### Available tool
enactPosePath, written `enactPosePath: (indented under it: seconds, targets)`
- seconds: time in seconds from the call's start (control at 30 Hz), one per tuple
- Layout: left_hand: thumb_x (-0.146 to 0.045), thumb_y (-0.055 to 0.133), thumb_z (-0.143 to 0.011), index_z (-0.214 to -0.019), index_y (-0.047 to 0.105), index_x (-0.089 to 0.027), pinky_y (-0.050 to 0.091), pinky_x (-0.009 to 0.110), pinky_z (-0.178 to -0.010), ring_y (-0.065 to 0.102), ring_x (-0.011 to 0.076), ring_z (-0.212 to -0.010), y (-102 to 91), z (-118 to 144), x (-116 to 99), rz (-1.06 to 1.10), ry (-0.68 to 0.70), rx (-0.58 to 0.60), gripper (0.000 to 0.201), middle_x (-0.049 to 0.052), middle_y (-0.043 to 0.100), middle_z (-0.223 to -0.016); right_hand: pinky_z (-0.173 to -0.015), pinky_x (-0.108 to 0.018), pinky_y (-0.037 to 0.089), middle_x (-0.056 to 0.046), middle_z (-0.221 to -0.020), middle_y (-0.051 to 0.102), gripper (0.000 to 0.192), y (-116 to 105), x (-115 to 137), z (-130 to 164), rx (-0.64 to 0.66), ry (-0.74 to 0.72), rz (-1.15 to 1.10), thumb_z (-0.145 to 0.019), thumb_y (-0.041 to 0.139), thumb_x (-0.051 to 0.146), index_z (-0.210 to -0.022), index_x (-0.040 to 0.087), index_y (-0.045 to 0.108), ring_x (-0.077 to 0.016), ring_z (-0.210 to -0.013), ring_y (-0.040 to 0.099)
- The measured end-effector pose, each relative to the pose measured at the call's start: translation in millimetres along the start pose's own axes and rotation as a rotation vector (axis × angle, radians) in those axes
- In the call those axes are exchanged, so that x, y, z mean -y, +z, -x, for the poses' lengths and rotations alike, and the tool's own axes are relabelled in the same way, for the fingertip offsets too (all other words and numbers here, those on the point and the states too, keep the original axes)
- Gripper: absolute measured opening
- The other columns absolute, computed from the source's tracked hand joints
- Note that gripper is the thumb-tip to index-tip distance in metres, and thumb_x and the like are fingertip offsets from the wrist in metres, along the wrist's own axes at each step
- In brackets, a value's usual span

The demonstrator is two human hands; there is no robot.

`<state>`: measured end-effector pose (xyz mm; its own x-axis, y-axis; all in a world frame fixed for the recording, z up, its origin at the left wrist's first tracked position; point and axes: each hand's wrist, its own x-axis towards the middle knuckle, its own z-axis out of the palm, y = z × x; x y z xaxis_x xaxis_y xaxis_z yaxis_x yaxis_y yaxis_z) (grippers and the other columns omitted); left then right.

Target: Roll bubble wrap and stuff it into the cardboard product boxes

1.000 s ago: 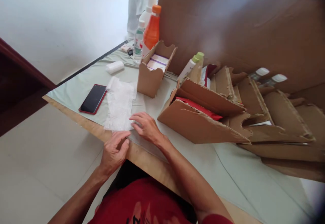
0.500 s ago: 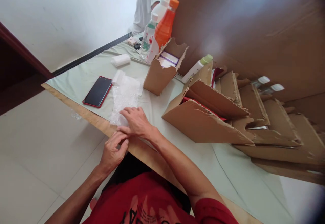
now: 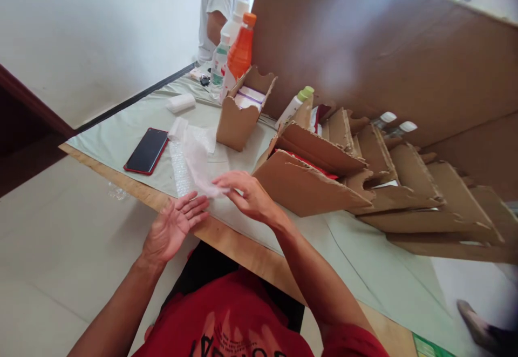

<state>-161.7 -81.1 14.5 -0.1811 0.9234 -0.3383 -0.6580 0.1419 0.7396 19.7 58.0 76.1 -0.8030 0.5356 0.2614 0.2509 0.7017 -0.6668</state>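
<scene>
My right hand (image 3: 246, 197) now pinches the near end of the bubble wrap sheet (image 3: 192, 160) and has peeled it up off the bench (image 3: 121, 135), where it lay flat a moment ago. My left hand (image 3: 172, 227) has let go, palm open and empty beneath it.
</scene>
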Motion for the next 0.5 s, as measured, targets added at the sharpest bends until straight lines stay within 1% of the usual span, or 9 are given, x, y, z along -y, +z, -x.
enactPosePath:
  seconds: [0.03,0.1,0.13,0.2,0.27,0.33,0.4,0.47,0.5]
  targets:
    - [-0.078,0.061,-0.081,-0.122,0.066,-0.015,0.057,0.056,-0.104,0.065,0.0377,-0.129,7.0,-7,-2,0.021,-0.016,0.018,0.076,0.022,0.07,-0.131,-0.107,-0.042,0.047,-0.004,-0.122,0.078,0.026,-8,4,19,0.027,-0.04,0.028,-0.099,0.052,0.017,-0.107,0.026,0.075,-0.0218,-0.122,0.067]
    - [-0.068,0.068,-0.082,-0.119,0.066,-0.016,0.057,0.052,-0.104,0.063,0.0351,-0.131,20.1,-20,1,0.026,-0.014,-0.019,0.064,0.018,0.071,-0.13,-0.109,-0.046,0.046,-0.004,-0.127,0.076,0.03,-21,11,57,0.066,-0.066,0.097,-0.097,0.051,0.011,-0.104,0.026,0.076,-0.023,-0.131,0.063]
    - [-0.059,0.073,-0.08,-0.115,0.068,-0.017,0.058,0.049,-0.104,0.064,0.0334,-0.129,26.0,-26,5,0.013,-0.007,-0.067,0.056,0.016,0.072,-0.127,-0.11,-0.047,0.046,-0.004,-0.13,0.074,0.032,-26,13,77,0.075,-0.053,0.132,-0.095,0.051,0.009,-0.103,0.027,0.076,-0.0237,-0.134,0.06]
    - [-0.041,0.081,-0.07,-0.105,0.07,-0.017,0.06,0.043,-0.101,0.069,0.0301,-0.121,37.1,-35,17,-0.036,0.01,-0.181,0.043,0.012,0.076,-0.116,-0.111,-0.049,0.046,-0.004,-0.135,0.072,0.036,-33,16,116,0.072,0.012,0.191,-0.092,0.051,0.004,-0.102,0.027,0.077,-0.0248,-0.138,0.057]
    - [-0.031,0.085,-0.06,-0.096,0.071,-0.017,0.061,0.039,-0.095,0.073,0.0267,-0.107,49.1,-40,32,-0.099,0.011,-0.238,0.041,0.008,0.078,-0.105,-0.111,-0.051,0.046,-0.004,-0.139,0.069,0.043,-41,17,153,0.039,0.101,0.233,-0.086,0.05,-0.001,-0.102,0.027,0.078,-0.0257,-0.14,0.056]
    - [-0.03,0.088,-0.055,-0.094,0.071,-0.015,0.062,0.036,-0.09,0.074,0.0233,-0.097,63.8,-41,46,-0.155,-0.004,-0.218,0.044,0.006,0.078,-0.098,-0.111,-0.054,0.046,-0.004,-0.14,0.068,0.05,-48,14,189,-0.022,0.188,0.264,-0.079,0.047,-0.004,-0.103,0.027,0.078,-0.0264,-0.14,0.055]
    - [-0.033,0.091,-0.053,-0.093,0.071,-0.014,0.062,0.033,-0.081,0.073,0.0204,-0.087,79.7,-39,59,-0.209,-0.034,-0.167,0.049,0.005,0.077,-0.094,-0.112,-0.056,0.046,-0.003,-0.141,0.067,0.055,-56,7,223,-0.096,0.272,0.29,-0.075,0.045,-0.005,-0.103,0.028,0.078,-0.0267,-0.141,0.054]
    - [-0.036,0.094,-0.051,-0.095,0.071,-0.013,0.061,0.031,-0.069,0.07,0.0178,-0.076,91.3,-34,68,-0.281,-0.076,-0.122,0.055,0.003,0.075,-0.089,-0.113,-0.058,0.045,-0.004,-0.142,0.067,0.055,-64,-3,256,-0.182,0.371,0.34,-0.075,0.045,-0.003,-0.105,0.029,0.079,-0.0277,-0.141,0.054]
    - [-0.038,0.094,-0.05,-0.098,0.07,-0.012,0.06,0.03,-0.065,0.069,0.0167,-0.073,93.3,-30,71,-0.336,-0.097,-0.101,0.06,0.003,0.074,-0.088,-0.112,-0.059,0.045,-0.005,-0.143,0.066,0.055,-67,-8,271,-0.233,0.433,0.378,-0.076,0.045,-0.002,-0.107,0.029,0.079,-0.0287,-0.14,0.055]
